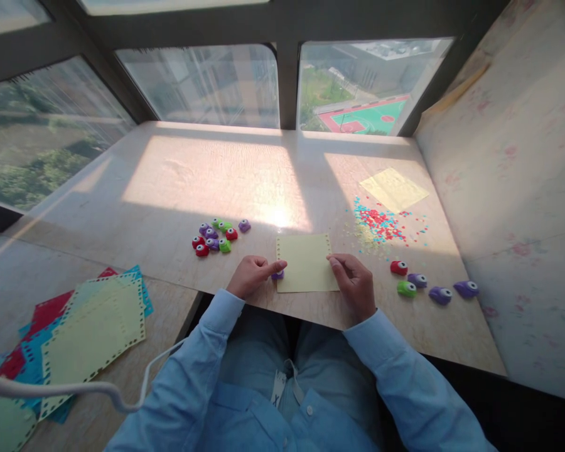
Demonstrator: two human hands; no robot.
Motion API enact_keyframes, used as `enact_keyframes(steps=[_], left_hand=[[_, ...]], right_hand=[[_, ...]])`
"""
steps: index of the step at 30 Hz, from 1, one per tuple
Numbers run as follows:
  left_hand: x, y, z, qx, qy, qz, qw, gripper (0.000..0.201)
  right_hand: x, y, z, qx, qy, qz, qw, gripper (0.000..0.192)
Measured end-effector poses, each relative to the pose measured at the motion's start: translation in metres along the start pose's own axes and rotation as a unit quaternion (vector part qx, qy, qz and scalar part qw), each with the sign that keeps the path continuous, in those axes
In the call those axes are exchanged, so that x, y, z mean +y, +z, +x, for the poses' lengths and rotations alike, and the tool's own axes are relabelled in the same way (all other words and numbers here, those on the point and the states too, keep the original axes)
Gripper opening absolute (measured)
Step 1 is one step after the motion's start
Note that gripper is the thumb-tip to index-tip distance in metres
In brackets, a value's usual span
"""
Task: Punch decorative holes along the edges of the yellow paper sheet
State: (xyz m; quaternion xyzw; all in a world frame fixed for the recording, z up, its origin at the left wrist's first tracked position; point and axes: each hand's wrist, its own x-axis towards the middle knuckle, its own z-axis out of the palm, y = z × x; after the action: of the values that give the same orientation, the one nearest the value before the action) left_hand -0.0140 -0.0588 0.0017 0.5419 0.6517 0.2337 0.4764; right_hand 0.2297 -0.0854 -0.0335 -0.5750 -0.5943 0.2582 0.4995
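Note:
A pale yellow square of paper (306,262) lies near the table's front edge, with punched holes along its top and left edges. My left hand (253,275) presses a small purple punch (278,275) onto the sheet's left edge, index finger stretched over it. My right hand (354,280) rests on the sheet's right edge and pins it down with its fingertips.
A cluster of small punches (216,236) sits left of the sheet, and several more (430,287) lie to the right. Confetti dots (379,226) and another yellow sheet (393,189) lie beyond. Punched coloured sheets (80,329) are stacked at lower left. A white cable (117,395) crosses below.

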Motion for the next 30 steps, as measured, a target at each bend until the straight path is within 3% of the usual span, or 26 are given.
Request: enact_keyframes(steps=[30], left_hand=[[0.0004,-0.0029,0.0062,-0.053,-0.019,0.045,0.997,0.066]], right_hand=[[0.0051,0.002,0.0007,0.007,0.032,0.028,0.999,0.029]])
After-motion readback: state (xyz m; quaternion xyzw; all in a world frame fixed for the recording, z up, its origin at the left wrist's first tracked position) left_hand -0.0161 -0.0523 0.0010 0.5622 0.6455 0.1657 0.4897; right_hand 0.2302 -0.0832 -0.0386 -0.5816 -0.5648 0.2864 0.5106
